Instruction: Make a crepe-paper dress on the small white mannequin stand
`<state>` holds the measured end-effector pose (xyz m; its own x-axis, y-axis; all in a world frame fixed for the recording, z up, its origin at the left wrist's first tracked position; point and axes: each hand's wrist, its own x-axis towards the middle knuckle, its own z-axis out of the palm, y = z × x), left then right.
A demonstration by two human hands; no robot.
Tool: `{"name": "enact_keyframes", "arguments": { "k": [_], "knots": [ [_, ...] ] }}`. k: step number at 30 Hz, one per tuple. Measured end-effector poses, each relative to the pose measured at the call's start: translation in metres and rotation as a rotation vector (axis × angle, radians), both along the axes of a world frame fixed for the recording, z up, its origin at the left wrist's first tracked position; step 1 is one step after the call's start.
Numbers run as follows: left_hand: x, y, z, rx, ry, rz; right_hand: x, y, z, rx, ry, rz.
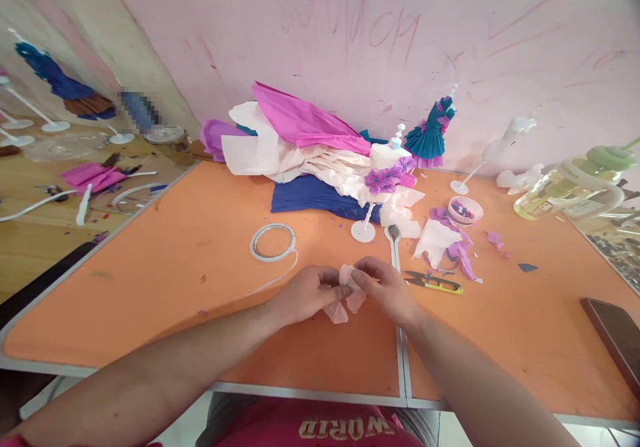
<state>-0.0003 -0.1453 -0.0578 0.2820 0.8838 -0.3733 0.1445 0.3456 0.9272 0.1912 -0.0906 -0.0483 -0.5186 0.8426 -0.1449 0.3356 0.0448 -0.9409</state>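
Both my hands meet over the orange table (165,260) near its front edge. My left hand (305,294) and my right hand (385,290) each pinch the same small crumpled piece of pale pink tissue paper (346,295), fingers closed on it from either side. Just beyond them stands a small white mannequin stand (385,167) dressed in white paper with purple paper flowers. A roll of thin white tape (273,242) lies to the left, with a strip trailing toward my left hand. Yellow-handled snips (436,282) lie right of my right hand.
A heap of pink, white and blue tissue paper (295,140) sits at the back by the pink wall. A teal-dressed mannequin (430,134), a small bowl of scraps (465,210), paper offcuts (443,240), a drink bottle (575,184) and a dark phone (617,337) stand to the right. A second table lies left.
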Motion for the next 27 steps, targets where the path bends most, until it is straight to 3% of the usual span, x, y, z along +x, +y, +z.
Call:
{"name": "enact_keyframes", "arguments": {
  "k": [10, 15, 19, 22, 27],
  "knots": [
    [-0.002, 0.001, 0.013, 0.013, 0.069, -0.027, 0.006, 0.002, -0.001, 0.001, 0.138, -0.071],
    [-0.002, 0.0, 0.004, 0.023, 0.086, -0.075, 0.001, 0.001, -0.002, 0.05, 0.004, -0.108],
    [-0.003, 0.0, -0.001, 0.019, 0.117, -0.064, 0.001, 0.002, -0.002, 0.055, 0.035, -0.067],
    [-0.005, 0.002, -0.002, 0.004, 0.027, 0.001, 0.003, 0.003, -0.003, 0.015, 0.099, -0.083],
    [-0.014, 0.013, -0.004, -0.023, -0.223, 0.255, 0.007, 0.006, -0.006, -0.148, 0.203, -0.111]
  ]
}}
